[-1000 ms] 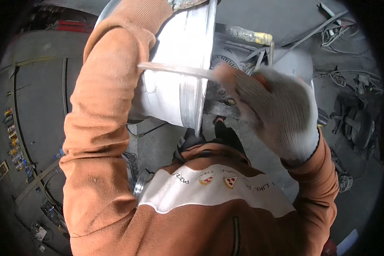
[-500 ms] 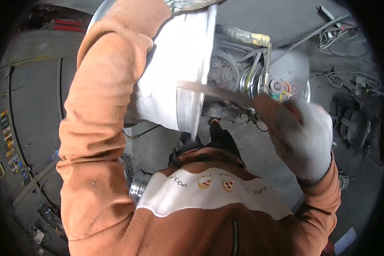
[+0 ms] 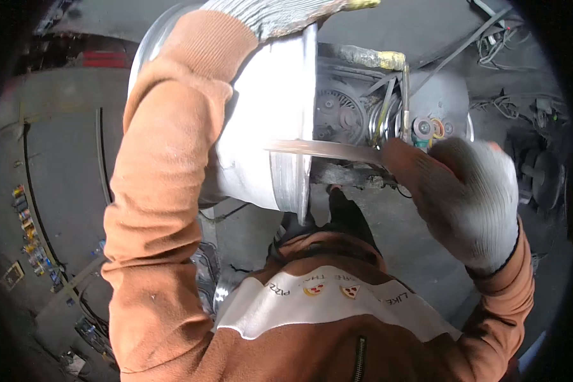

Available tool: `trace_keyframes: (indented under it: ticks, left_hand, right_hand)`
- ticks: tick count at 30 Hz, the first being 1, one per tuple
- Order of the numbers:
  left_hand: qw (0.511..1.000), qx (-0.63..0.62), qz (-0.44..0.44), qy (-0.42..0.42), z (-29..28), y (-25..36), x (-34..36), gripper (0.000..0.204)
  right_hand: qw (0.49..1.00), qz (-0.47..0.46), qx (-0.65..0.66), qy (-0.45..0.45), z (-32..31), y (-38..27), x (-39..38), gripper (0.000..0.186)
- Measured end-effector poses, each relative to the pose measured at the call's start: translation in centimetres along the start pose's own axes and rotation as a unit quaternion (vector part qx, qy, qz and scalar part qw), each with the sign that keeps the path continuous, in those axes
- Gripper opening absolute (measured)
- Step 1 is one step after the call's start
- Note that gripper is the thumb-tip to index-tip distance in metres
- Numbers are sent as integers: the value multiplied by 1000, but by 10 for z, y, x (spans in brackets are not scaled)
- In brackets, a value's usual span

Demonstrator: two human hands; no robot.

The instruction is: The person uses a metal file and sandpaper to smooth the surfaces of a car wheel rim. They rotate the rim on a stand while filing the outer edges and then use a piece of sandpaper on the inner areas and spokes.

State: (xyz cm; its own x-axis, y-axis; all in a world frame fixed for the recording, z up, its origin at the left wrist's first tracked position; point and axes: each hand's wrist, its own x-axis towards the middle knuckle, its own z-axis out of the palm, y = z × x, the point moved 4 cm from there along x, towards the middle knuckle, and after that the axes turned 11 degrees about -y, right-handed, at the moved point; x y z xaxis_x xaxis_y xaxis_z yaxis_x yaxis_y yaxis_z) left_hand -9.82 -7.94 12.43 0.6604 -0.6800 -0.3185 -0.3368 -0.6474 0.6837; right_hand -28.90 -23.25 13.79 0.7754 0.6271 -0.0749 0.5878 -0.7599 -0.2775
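A large silver wheel rim [image 3: 261, 114] is tipped on its side in front of me, its flanged edge facing right. My left hand [image 3: 286, 16], in a grey-white knit glove with yellowish fingertips, grips the rim's far upper edge; part of it is cut off by the frame. My right hand [image 3: 465, 197], gloved in white with a reddish palm side, is closed round one end of a long flat bar [image 3: 337, 151] that looks like a file. The bar is motion-blurred and lies across the rim's flange, its far end over the bright outer face.
Beyond the rim is a machine with a finned round housing [image 3: 340, 114], small pulley-like wheels [image 3: 422, 127] and a pipe with a yellow joint [image 3: 391, 60]. Cables [image 3: 500, 48] tangle at the far right. Small colourful items [image 3: 32, 235] line the left side.
The view has shifted, so the rim and my arms sit further right and lower. The bar lies flatter across the rim's edge. More of my left glove shows.
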Motion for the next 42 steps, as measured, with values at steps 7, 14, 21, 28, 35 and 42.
trace_keyframes:
  ticks: [7, 14, 21, 28, 35, 42]
  left_hand:
    - [992, -63, 108, 14, 9, -25, 19, 41]
    - [984, -38, 172, 37, 8, -26, 26, 38]
    - [996, -80, -42, -24, 12, -10, 17, 38]
    - [993, -2, 113, 34, 9, -28, 21, 44]
    - [999, -2, 41, 13, 6, -21, 16, 45]
    - [991, 50, 106, 61, 2, -29, 24, 51]
  right_hand:
    - [998, -52, 8, 44, -5, -5, 14, 57]
    - [994, -52, -41, 82, 2, -3, 30, 56]
    - [999, -21, -12, -27, -3, 2, 1, 50]
    - [989, -65, 26, 126, 11, -12, 31, 43]
    - [1000, 22, -3, -3, 13, -18, -4, 55]
    - [994, 66, -12, 86, 30, -28, -18, 39]
